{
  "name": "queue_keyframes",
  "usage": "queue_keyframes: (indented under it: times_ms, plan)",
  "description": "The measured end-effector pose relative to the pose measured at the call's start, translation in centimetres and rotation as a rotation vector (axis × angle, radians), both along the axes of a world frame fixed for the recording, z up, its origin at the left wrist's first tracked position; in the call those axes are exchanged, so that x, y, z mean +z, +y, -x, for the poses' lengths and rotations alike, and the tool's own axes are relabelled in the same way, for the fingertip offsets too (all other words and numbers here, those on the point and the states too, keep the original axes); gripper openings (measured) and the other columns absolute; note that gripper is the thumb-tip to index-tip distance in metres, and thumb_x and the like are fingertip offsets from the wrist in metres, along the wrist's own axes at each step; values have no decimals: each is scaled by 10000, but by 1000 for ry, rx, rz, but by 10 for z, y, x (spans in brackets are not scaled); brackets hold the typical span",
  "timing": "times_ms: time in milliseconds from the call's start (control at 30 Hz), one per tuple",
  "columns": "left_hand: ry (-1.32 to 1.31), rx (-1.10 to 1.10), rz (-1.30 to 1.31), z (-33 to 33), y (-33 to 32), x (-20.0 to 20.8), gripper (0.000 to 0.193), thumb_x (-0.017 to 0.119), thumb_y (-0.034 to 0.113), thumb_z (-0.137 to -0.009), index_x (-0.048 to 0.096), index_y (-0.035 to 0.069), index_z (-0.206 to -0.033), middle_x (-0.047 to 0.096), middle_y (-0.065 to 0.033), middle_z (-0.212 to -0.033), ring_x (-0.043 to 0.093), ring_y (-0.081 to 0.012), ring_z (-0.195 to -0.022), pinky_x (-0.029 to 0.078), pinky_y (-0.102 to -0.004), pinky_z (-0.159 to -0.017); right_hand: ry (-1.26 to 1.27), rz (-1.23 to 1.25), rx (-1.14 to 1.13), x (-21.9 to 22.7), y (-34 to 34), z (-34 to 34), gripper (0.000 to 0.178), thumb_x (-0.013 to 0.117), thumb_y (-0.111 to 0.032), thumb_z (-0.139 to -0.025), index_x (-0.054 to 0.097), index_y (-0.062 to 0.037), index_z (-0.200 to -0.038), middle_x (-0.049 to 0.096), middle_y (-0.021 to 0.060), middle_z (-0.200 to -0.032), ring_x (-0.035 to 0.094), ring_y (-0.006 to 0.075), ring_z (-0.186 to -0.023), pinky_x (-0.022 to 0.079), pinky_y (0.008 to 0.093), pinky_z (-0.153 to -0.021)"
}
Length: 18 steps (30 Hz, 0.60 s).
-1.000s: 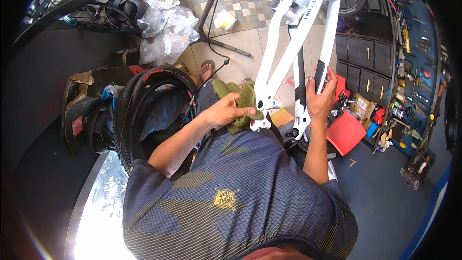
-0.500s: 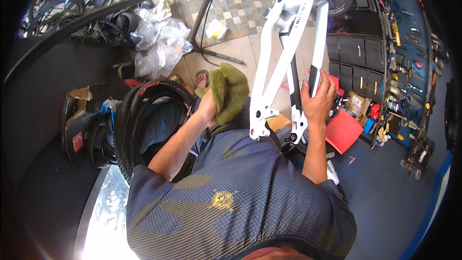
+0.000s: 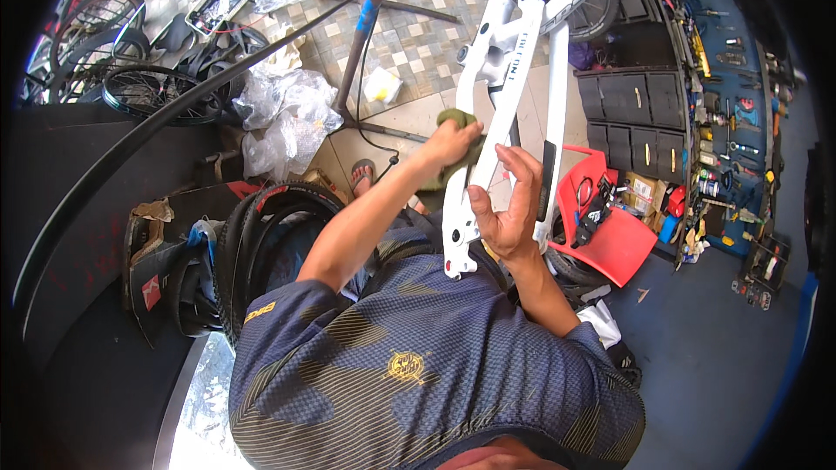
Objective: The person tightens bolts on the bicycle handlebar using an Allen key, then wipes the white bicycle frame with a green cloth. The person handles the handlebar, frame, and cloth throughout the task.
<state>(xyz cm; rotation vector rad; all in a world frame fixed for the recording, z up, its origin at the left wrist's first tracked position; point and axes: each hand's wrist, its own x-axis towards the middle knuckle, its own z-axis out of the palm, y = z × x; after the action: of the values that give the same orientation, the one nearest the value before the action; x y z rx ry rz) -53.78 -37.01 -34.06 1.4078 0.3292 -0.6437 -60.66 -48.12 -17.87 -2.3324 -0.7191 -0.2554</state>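
A white bicycle frame (image 3: 515, 91) stands in front of me, its rear end pointing toward my body. My left hand (image 3: 450, 143) is closed on an olive-green cloth (image 3: 456, 117) and presses it against the frame's left-hand tube. Part of the cloth is hidden behind the hand and the tube. My right hand (image 3: 509, 213) is raised beside the near end of the frame, thumb and fingers apart, with nothing visible in it. Its fingertips overlap the white tube; whether they touch it I cannot tell.
Tyres (image 3: 239, 235) and a torn cardboard box (image 3: 146, 252) stand to my left. A red chair (image 3: 623, 248) is at the right, before a tool wall (image 3: 740, 113). Plastic wrapping (image 3: 292, 117) lies near a stand's dark pole (image 3: 359, 43). Bicycle wheels (image 3: 109, 22) crowd the far left.
My left hand has carried the cloth rightward onto the frame. My right hand has left the right-hand tube and moved left, turning palm inward. The view has shifted slightly.
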Motion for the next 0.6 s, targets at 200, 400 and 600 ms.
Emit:
queue_keyframes:
  times_ms: [200,400,600]
  plan:
    - [79,11,-67,-95,-4,-34,686,594,607,-983,672,-38,-1202,713,-189,-1097,677,-262,-960,538,-439,-831,176,-25,127,10,4,18,615,728,-415,-953,532,-17,-1380,565,168,-1244,556,334,-1125,435,424,-1002]
    - [-132,35,214,-136,-7,-71,349,662,433,-1004,723,119,-1142,711,-6,-898,627,-85,-740,517,-272,-630,150,55,122,4,4,28,634,688,-472,-968,532,-35,-1400,561,146,-1256,534,315,-1149,421,436,-1007]
    - [146,222,421,-62,-10,-46,352,695,282,-944,682,-17,-1130,735,-109,-920,696,-193,-700,580,-348,-612,96,133,82,8,10,26,584,658,-427,-996,526,-57,-1427,561,129,-1271,526,314,-1172,411,448,-1022]
